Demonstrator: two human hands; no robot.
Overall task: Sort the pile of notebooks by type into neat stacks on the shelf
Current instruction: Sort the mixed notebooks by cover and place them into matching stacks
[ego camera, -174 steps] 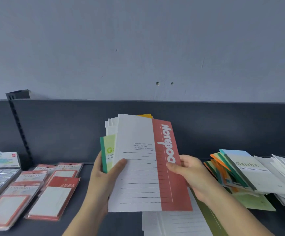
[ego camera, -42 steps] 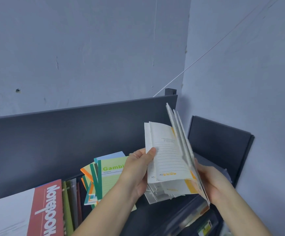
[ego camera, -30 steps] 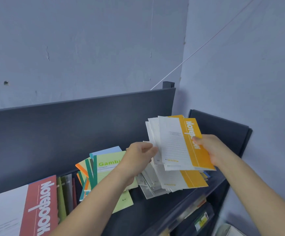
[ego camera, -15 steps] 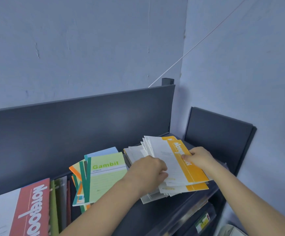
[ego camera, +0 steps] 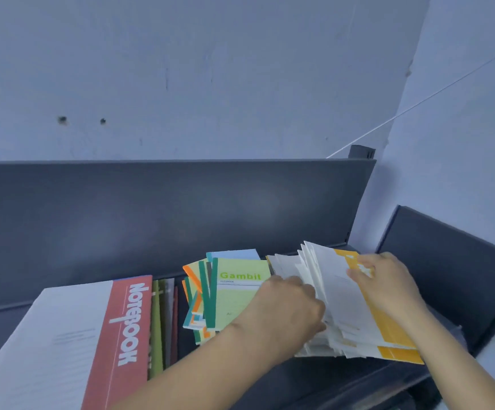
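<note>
Both hands are on the same pile, a little apart from each other. The left hand (ego camera: 287,309) is bunched up against the left edge of the yellow-and-white notebooks (ego camera: 340,309). Its fingers are curled in where the pages fan out, and the fingertips are hidden, so I honestly can't tell if it's pinching anything. The right hand (ego camera: 388,287) lies on top of the uppermost cover with its fingers spread over the yellow band, pressing down rather than gripping.

That pile sits at the right end of the dark grey shelf (ego camera: 329,383), pretty messy, with white covers splayed out at different angles. Just left of it, touching the left hand's side, are the Gambit notebooks (ego camera: 240,291), light green with teal spines and a few orange ones poking out crooked underneath. Further left some olive and grey notebooks (ego camera: 160,321) show as thin strips, and over them lies a big white book with a red NOTEBOOK band (ego camera: 128,324).

Behind everything runs the shelf's back panel (ego camera: 151,220), a bluish wall (ego camera: 210,69) above it, and a thin wire (ego camera: 417,105) slants up to the right.
</note>
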